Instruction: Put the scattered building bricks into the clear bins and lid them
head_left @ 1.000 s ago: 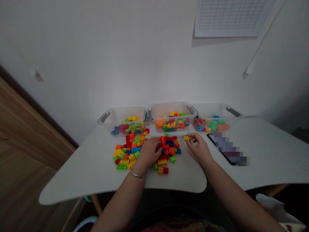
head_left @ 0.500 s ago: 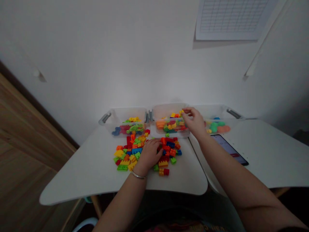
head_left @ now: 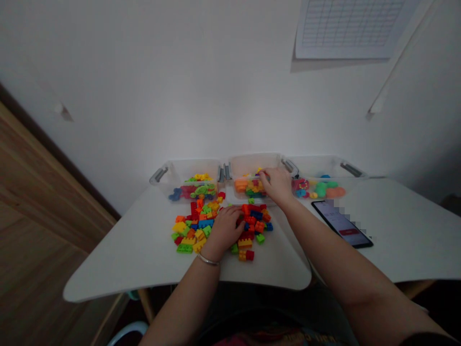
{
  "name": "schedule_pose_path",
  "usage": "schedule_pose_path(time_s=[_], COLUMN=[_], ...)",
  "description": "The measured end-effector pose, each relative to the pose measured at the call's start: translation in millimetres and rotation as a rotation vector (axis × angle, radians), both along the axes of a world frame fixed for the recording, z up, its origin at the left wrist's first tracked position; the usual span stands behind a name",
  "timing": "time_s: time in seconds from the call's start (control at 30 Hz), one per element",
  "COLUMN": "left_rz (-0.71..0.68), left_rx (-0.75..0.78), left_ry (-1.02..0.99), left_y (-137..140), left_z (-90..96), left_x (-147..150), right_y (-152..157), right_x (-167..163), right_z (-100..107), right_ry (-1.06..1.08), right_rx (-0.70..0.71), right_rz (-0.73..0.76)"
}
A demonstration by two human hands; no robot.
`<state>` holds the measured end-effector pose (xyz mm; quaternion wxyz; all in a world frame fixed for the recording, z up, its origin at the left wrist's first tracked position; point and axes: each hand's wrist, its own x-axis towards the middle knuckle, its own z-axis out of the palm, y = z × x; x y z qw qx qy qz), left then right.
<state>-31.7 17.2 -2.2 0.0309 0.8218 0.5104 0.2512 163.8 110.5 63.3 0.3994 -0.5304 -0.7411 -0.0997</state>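
My left hand (head_left: 225, 229), a bracelet at its wrist, rests palm down on a pile of colourful toy building bricks (head_left: 206, 224). Its thumb and fingers curve apart over the bricks, and no brick shows gripped. My right hand (head_left: 279, 186) reaches to the middle clear plastic box (head_left: 254, 162), its fingers bent together at the front right of it. Whatever those fingertips pinch is hidden. Yellow, orange and green pieces (head_left: 253, 187) lie inside that box, left of the fingers.
The left clear box (head_left: 192, 166) holds mixed toy pieces. At the right another clear box (head_left: 313, 162) contains green, orange and pink pieces. A phone (head_left: 342, 225) lies on the white table (head_left: 126, 250), right of a table seam. The wall stands close behind the boxes.
My right hand has moved left and lower at the middle box; the yellow piece seen at its fingertips no longer shows clearly there. My left hand stays on the pile.
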Motion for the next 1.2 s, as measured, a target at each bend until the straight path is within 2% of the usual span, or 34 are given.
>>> schedule_pose_path(time_s=[0.13,0.3,0.43,0.57,0.8,1.07,1.2], left_rz=[0.004,-0.006,-0.014,-0.010,0.006,0.003,-0.003], left_rx=[-0.008,-0.003,0.004,0.002,-0.010,-0.009,-0.005], left_ry=[-0.012,-0.014,-0.007,-0.004,-0.017,-0.025,-0.020], left_y=[0.2,0.5,0.6,0.5,-1.4,-1.7,-0.1], left_z=[-0.7,-1.3,-1.7,-1.5,1.9,3.0,1.3], left_x=[-0.3,-0.9,-1.3,-1.1,0.2,0.1,-0.4], right_y=[1.9,-8.6,-32.2,-49.6,-52.1,-52.7,-51.4], right_x=[7.7,20.5,26.7,32.8,42.5,44.3,47.3], right_z=[-1.5,-6.9,-17.5,-38.6,-80.5,-87.5,-88.5], right_ry=[0.006,0.219,0.301,0.248,0.156,0.024,0.015], right_rx=[-0.009,0.067,0.159,0.039,-0.264,-0.264,-0.272], right_rz=[0.105,0.283,0.279,0.312,0.364,0.404,0.361])
